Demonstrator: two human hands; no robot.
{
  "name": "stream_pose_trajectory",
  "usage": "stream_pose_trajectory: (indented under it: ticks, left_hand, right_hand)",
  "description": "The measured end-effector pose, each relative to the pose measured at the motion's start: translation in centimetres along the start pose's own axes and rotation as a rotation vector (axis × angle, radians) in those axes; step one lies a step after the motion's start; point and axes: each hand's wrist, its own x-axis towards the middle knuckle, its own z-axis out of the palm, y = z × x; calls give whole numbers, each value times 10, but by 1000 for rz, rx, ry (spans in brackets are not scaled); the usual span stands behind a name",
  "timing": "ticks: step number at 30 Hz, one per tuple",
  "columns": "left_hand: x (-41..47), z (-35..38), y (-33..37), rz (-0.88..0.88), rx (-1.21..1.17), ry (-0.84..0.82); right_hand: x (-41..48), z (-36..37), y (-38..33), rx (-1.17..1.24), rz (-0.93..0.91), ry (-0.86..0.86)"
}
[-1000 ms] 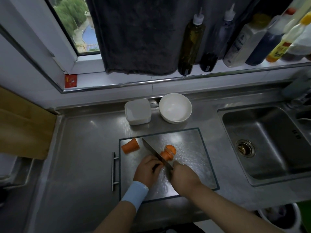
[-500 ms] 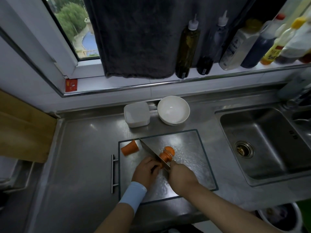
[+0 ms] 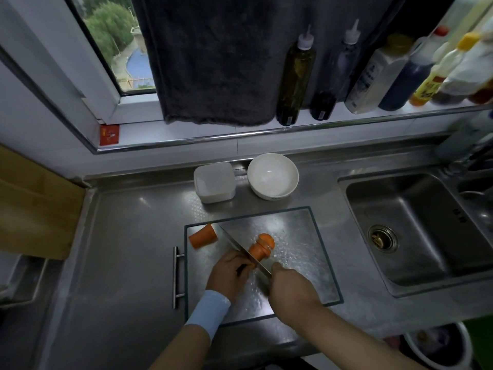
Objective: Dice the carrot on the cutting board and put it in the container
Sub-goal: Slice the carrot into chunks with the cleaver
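Observation:
A steel cutting board [image 3: 298,225] with a dark rim lies on the counter. An orange carrot piece [image 3: 258,251] sits at its middle, with a cut slice [image 3: 266,239] leaning at its far end. My left hand [image 3: 229,276] holds the carrot's near end. My right hand [image 3: 290,289] grips a knife [image 3: 237,244] whose blade is set across the carrot, pointing to the far left. A second carrot chunk [image 3: 202,237] lies at the board's far-left corner. A white square container [image 3: 214,182] stands behind the board.
A white bowl [image 3: 272,175] stands to the right of the container. A steel sink [image 3: 416,231] takes up the right side. Bottles [image 3: 294,76] line the window ledge above, beside a hanging dark towel [image 3: 210,57]. A bar handle [image 3: 174,276] sticks out at the board's left edge.
The blade has shifted a little nearer along the carrot, leaving a slice at its far end. Both hands stay on the board in the same hold.

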Motion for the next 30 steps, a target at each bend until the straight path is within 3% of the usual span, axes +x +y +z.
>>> stream_pose_trajectory:
  ticks: [12,30]
  left_hand:
    - [-1,4,-3,26,-18,27]
    - [-4,3,-1,56,-50,60]
  right_hand:
    - [24,0,2,42,-10,-61]
    - [38,27,3,89,-16,4]
